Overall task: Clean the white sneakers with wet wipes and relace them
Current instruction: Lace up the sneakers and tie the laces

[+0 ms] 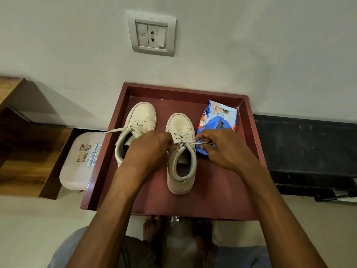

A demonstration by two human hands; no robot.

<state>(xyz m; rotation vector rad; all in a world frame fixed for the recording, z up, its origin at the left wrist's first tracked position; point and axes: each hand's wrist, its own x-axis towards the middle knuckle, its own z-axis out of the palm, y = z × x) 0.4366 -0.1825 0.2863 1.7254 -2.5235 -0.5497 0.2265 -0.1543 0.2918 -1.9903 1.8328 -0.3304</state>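
White leather sneakers stood side by side, toes toward the wall, on a dark red counter (222, 188) with a raised rim, and we took the scene from its left edge across.

Farthest left we saw a brown wooden cabinet (29, 151). Next to it, partly under the counter's rim, was a pale plastic stool (79, 163) with stickers on its seat. A loose lace end (116, 130) from the left sneaker (139, 120) reached out over the rim. That sneaker sat farther back than its mate, with its heel hidden behind the left hand (148, 149).

We saw the left hand's fingers curled and pinching the flat white lace (188, 143) at the near eyelets of the right sneaker (181, 161). The lace ran taut across the tongue to the right hand (222, 147), whose thumb and forefinger pinched its other end while the remaining fingers curled below.

Behind the right hand, just beside the right sneaker, lay a crumpled blue wet wipes pack (218, 117), its near end covered by the knuckles. Right of the counter we noted a black padded bench (309, 147) along the wall. A grey switch plate (152, 34) sat on the wall above the counter.
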